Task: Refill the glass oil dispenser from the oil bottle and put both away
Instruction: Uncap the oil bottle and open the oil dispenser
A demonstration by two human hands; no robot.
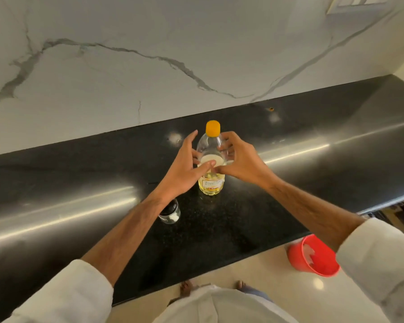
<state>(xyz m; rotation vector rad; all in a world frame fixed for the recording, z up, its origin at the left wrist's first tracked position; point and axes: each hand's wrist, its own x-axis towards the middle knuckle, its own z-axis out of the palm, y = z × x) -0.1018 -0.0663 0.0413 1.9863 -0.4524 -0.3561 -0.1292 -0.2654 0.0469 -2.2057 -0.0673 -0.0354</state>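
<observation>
Now both hands, left hand (184,167) and right hand (239,159), open-fingered around upright oil bottle (210,159).

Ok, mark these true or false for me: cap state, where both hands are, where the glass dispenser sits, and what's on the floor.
1. The oil bottle has its orange cap on. True.
2. The bottle lies on its side. False: it stands upright on the counter.
3. Left hand and right hand flank the bottle. True.
4. The glass dispenser is being held. False: it stands on the counter, under the left forearm.
5. A red bucket is on the floor. True.
</observation>
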